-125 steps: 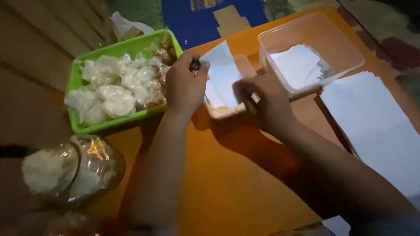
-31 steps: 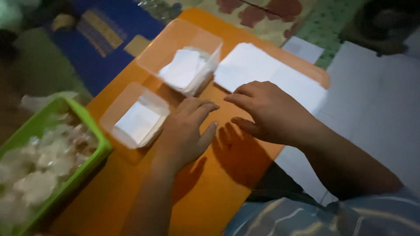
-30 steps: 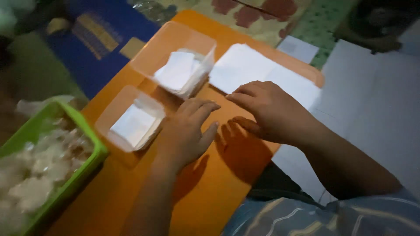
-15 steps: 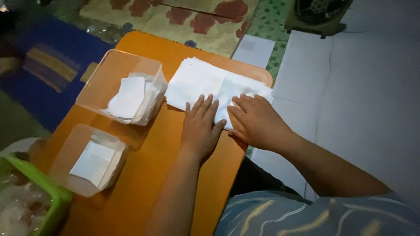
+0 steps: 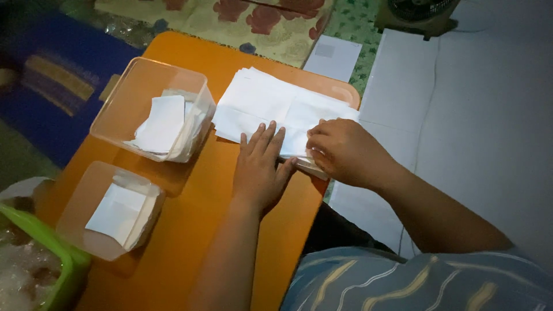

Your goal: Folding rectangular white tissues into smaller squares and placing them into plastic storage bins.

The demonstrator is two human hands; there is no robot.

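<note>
Orange table (image 5: 190, 230) | two clear tubs (image 5: 150, 112) | paper stack (image 5: 271, 106): left hand (image 5: 259, 167) flat, fingers spread; right hand (image 5: 343, 151) fingers curled gripping stack edge.

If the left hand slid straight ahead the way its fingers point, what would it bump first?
The left hand lies flat with fingertips already on the near edge of the stack of white paper sheets. Going straight on, it would likely just slide further over that stack.
</note>
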